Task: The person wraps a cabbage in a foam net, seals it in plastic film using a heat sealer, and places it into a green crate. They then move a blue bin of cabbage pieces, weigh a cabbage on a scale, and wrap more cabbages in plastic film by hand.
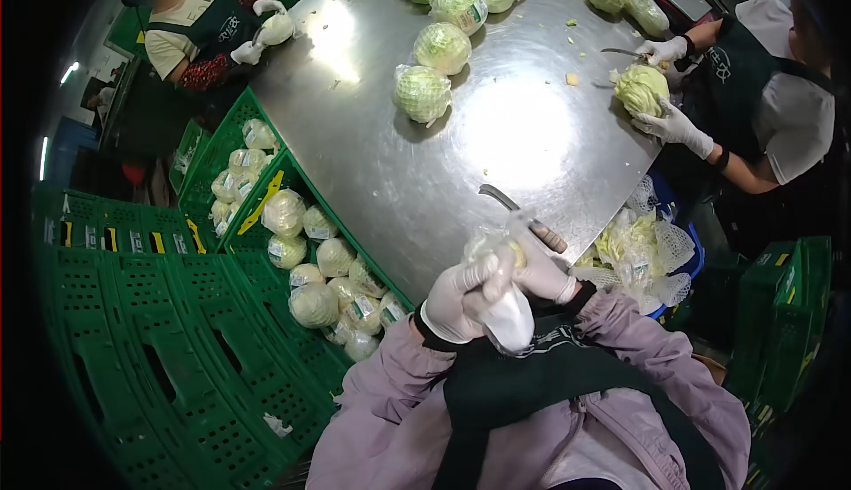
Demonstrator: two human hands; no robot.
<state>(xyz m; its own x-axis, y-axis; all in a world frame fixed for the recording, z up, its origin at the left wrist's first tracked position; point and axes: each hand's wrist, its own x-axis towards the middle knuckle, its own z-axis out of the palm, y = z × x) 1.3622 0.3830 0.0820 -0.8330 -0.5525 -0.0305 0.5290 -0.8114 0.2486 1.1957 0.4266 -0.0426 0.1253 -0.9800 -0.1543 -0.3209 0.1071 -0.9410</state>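
In front of my chest, both gloved hands come together on a white bundle in clear plastic film (pixel 510 320). My left hand (pixel 454 299) is closed around its left side, thumb up. From the right, my right hand (pixel 542 273) presses its closed fingers to the top of the film, partly blurred. Just past my hands, a curved knife (pixel 545 235) with a brown handle lies on the metal table (pixel 372 158). Which part of the bundle is film and which is contents, I cannot tell.
Wrapped cabbages (pixel 421 94) line the table. Green crates (pixel 310 211) of wrapped cabbages stand at its left edge. A blue tub (pixel 698 251) of leaves and foam nets is at right. One co-worker (pixel 700 122) holds a knife and cabbage; another (pixel 208 34) holds a wrapped cabbage.
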